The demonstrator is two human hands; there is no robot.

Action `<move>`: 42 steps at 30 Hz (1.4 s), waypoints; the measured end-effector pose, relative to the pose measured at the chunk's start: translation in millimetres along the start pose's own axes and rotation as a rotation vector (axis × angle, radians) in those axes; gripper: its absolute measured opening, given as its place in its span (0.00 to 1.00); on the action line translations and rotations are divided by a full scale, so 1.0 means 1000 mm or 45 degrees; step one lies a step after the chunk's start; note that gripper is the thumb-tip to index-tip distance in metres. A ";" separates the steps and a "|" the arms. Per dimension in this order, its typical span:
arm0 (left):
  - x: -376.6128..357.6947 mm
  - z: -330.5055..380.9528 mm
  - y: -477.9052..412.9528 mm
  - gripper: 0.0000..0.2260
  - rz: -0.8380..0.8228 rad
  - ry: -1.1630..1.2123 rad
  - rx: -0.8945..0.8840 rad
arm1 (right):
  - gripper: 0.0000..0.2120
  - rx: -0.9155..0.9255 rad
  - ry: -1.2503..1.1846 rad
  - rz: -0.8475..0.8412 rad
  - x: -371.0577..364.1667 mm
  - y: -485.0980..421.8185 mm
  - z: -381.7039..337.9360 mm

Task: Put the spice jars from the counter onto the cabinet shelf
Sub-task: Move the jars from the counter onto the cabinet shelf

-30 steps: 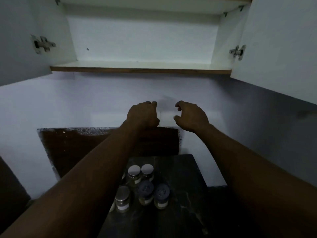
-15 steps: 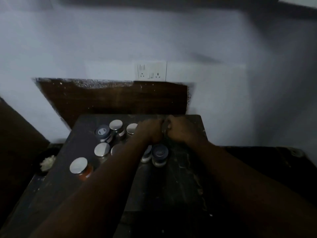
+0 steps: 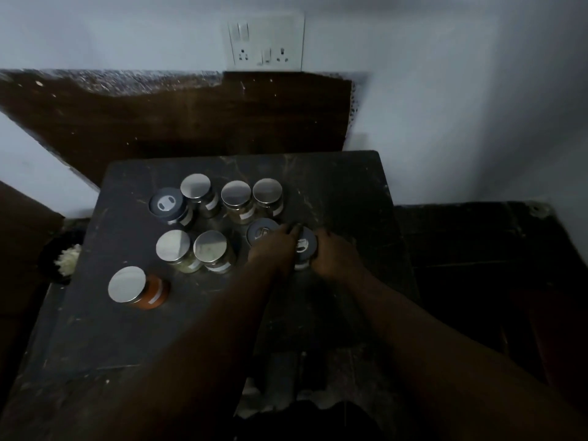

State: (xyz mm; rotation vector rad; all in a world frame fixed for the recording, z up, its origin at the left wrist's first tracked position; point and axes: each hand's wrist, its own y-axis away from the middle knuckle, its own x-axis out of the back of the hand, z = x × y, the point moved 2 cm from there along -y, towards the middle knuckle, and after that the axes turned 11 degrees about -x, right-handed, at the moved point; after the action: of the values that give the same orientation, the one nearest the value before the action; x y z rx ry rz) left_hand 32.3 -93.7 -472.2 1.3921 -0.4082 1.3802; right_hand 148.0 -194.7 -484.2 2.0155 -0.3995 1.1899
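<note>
Several spice jars stand on the dark stone counter point(image 3: 337, 186). My left hand point(image 3: 273, 249) is closed around a dark-lidded jar point(image 3: 261, 231). Just to its right, my right hand point(image 3: 334, 254) wraps a second dark-lidded jar point(image 3: 304, 247). Both jars rest on the counter. Behind them stand silver-lidded jars point(image 3: 236, 194) point(image 3: 267, 192) point(image 3: 195, 186) and a third dark-lidded jar point(image 3: 167, 205). Two more silver-lidded jars point(image 3: 173, 245) point(image 3: 210, 246) sit to the left, and a jar of red spice point(image 3: 155, 291) is nearest at the left. The cabinet shelf is out of view.
A white wall with a double socket point(image 3: 265, 43) rises behind the counter, above a dark brown panel point(image 3: 191, 122). A dark bowl holding something white point(image 3: 68, 259) sits below the counter's left edge. A lower dark surface point(image 3: 477, 249) lies to the right.
My view dropped from the open cabinet to the counter. Both hands came down from shelf height and closed on the two dark-lidded jars.
</note>
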 end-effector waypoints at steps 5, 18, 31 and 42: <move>-0.014 -0.007 -0.017 0.44 0.032 -0.069 -0.058 | 0.35 -0.172 -0.144 -0.109 -0.032 -0.015 -0.005; -0.002 -0.009 -0.017 0.43 0.495 0.227 -0.218 | 0.55 -0.036 -0.596 0.291 -0.023 0.008 0.017; 0.092 -0.004 0.025 0.30 0.823 1.296 -0.585 | 0.46 0.180 -1.048 0.634 0.065 0.058 -0.023; 0.184 0.013 0.046 0.31 0.759 1.326 -0.897 | 0.42 0.220 -1.215 0.814 0.176 0.094 -0.042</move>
State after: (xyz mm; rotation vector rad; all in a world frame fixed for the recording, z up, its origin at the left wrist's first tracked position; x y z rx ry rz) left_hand 49.7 -42.4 -289.7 -0.1223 -0.5310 1.9571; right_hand 157.7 -208.6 -280.9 2.6102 -1.5308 0.4893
